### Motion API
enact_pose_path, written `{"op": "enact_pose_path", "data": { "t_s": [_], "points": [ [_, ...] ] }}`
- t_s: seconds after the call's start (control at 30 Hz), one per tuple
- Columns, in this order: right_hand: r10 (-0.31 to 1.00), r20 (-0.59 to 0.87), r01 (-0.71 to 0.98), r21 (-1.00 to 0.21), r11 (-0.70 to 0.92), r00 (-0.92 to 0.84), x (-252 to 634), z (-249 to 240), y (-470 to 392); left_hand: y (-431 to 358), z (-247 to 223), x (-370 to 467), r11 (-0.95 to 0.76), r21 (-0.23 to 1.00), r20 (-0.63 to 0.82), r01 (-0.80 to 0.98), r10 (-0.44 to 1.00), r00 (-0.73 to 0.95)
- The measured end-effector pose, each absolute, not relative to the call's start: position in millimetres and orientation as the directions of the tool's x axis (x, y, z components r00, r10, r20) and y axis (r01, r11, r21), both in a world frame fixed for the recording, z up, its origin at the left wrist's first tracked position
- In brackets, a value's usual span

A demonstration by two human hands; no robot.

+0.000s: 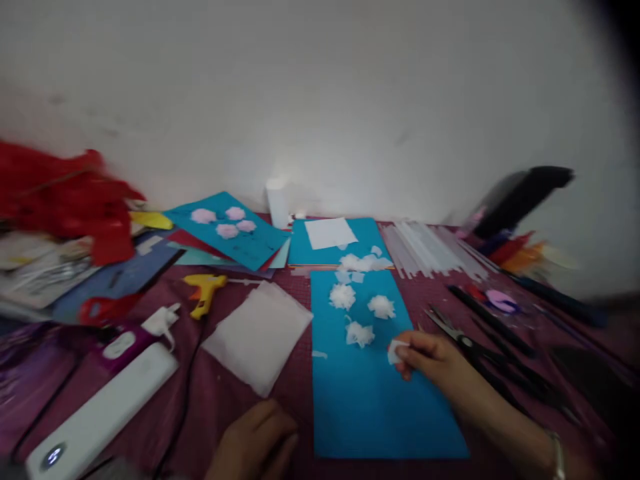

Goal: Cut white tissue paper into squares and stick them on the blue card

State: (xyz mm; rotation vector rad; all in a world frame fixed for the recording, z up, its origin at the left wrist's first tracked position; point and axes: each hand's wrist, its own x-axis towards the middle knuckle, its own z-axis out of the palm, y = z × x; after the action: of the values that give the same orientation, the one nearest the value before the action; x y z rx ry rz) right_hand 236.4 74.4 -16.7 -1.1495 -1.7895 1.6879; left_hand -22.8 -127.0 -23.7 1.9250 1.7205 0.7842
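Note:
A small white paper piece [397,352] is pinched in my right hand [423,357], above the right side of a blue sheet [380,413]. Three crumpled white paper tufts [343,296] sit on that sheet, with loose white scraps [357,277] at its far end. My left hand [257,437] rests low on the purple cloth, left of the sheet; its fingers are curled and blurred, and whether it holds anything is hidden. Beyond it lies a stack of thin white sheets [260,333].
A yellow glue gun [204,293], a glue bottle [135,340] and a white power bank [103,413] lie left. Black scissors [480,350] and clear glue sticks [425,247] are on the right. A blue card with pink tufts [250,247] stands behind, near red material [65,200].

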Motion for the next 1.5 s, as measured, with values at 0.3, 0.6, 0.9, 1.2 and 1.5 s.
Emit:
{"op": "enact_pose_path", "data": {
  "t_s": [0.3, 0.6, 0.9, 1.2, 1.5],
  "points": [
    [0.828, -0.16, 0.199, -0.978, -0.06, -0.537, 237, -16, 49, -43, 53, 37, -0.319, 0.647, 0.124, 0.693, 0.94, 0.317],
    [0.819, -0.102, 0.131, -0.991, -0.032, -0.564, 240, -29, 49, 16, 2, 58, -0.195, 0.887, 0.069, 0.419, 0.952, 0.299],
    [0.721, 0.052, -0.011, -0.998, 0.062, -0.691, 240, -9, 57, 22, -4, 27, 0.228, 0.94, -0.277, 0.254, 0.944, 0.18],
    [0.829, -0.141, 0.84, -0.135, 0.525, -0.541, 294, -2, 97, 32, -9, 4, 0.321, 0.931, -0.298, 0.176, 0.943, -0.147],
    [0.859, -0.187, 0.868, 0.051, 0.493, -0.477, 285, -15, 96, 28, -21, -2, 0.225, 0.966, -0.192, 0.125, 0.953, -0.236]
  ]
}}
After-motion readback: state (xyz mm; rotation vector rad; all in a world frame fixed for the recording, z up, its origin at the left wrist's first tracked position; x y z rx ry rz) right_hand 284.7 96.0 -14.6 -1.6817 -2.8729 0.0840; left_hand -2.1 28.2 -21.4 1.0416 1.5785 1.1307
